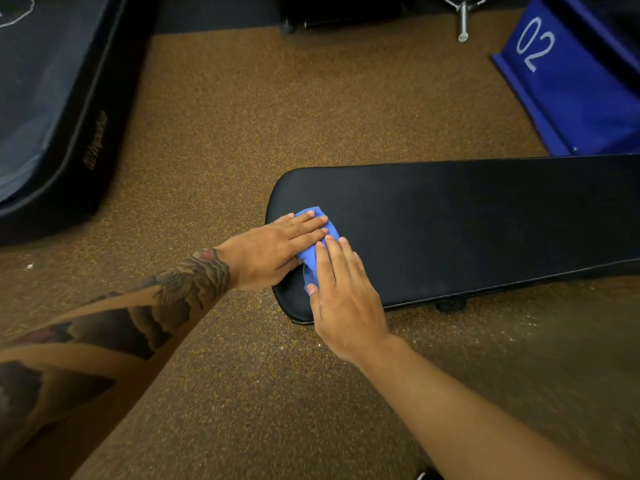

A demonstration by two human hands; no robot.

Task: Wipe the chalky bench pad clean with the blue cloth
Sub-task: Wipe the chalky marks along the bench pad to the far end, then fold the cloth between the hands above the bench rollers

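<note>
A long black bench pad runs from the centre to the right edge, its rounded end toward me. A small bunched blue cloth lies on that rounded end. My left hand presses flat on the cloth's left part, fingers straight and pointing right. My right hand lies flat over the cloth's near side, fingers straight, thumb against the cloth's lower edge. Most of the cloth is hidden under both hands. The pad's surface looks dark and even, with no chalk marks I can make out.
Speckled brown rubber floor surrounds the bench. A dark padded mat lies at the left. A blue box marked "02" stands at the far right behind the pad. Metal equipment feet show at the top.
</note>
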